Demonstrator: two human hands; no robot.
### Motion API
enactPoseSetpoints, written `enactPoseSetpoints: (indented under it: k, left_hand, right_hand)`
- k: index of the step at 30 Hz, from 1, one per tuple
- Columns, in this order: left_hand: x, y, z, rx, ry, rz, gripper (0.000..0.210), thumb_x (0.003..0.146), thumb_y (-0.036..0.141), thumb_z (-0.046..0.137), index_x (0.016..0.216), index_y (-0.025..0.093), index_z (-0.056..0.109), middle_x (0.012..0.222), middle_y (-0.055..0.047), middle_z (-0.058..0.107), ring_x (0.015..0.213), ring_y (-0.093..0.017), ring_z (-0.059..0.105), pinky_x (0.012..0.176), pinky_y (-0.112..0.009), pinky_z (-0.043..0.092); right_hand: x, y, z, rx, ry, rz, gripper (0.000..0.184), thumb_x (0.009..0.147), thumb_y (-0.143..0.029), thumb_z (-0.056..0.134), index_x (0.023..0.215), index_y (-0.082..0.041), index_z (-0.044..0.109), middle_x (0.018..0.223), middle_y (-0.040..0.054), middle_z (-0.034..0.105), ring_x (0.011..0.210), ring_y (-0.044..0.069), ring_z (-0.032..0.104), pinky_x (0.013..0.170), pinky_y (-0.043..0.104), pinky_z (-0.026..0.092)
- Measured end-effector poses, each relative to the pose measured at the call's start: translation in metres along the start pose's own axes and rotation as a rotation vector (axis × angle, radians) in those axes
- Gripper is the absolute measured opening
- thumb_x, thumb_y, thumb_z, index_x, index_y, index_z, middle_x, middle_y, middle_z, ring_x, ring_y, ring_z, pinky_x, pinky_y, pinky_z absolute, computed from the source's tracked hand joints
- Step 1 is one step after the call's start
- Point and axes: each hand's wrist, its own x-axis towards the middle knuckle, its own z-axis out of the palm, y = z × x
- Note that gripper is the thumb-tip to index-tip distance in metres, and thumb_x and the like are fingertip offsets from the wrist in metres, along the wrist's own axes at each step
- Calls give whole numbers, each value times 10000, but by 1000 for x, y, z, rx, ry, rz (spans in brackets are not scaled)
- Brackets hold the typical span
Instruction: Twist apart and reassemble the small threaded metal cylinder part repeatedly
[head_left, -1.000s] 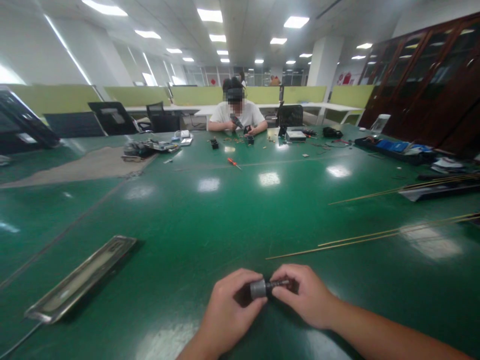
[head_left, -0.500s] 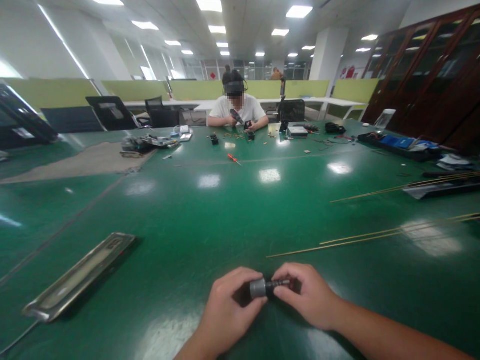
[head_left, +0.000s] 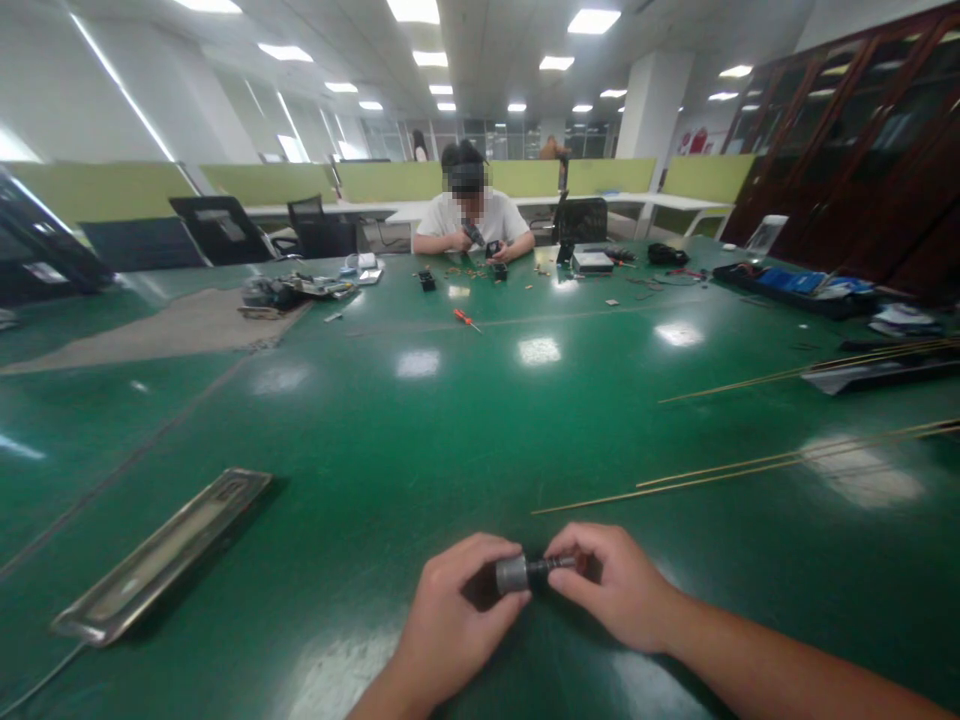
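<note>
On the green tabletop, to the left, a long metal-framed strip with a grey cord. To the right, thin brass-coloured rods. Farther off, an orange-red screwdriver and, beyond it at the far edge, a white-shirted person, head bent. Behind, black chairs, yellow-green partitions and, at right, a dark wooden cabinet.

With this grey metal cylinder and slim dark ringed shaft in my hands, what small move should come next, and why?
I'd probably try a gentle twist of the slim dark ringed shaft with your right hand. Your left hand can brace the grey metal cylinder it grips, while the right pinches the shaft in line with it. Whether they're separate pieces isn't clear.
</note>
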Motion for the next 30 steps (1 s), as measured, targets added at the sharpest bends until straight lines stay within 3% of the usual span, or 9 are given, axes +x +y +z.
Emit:
enactPoseSetpoints:
  k: [18, 30]
  left_hand:
    - [2, 2, 1, -19, 4, -11, 264, 741, 173, 759, 993, 242, 722, 928, -40, 745, 842, -196, 703, 778, -298, 550]
    - [1, 2, -1, -27, 18, -11, 297, 724, 157, 782, 994, 263, 718, 929, -7, 747, 845, -174, 702, 778, -276, 540]
  right_hand:
    - [0, 1, -1, 0, 2, 13, 106, 813, -247, 703, 892, -181, 726, 713, -5, 659, 663, 147, 588, 632, 244, 417]
    - [1, 2, 0, 42, 14, 21, 102, 828, -242, 686, 896, -178, 727, 725, 1, 671, 660, 147, 593, 629, 244, 421]
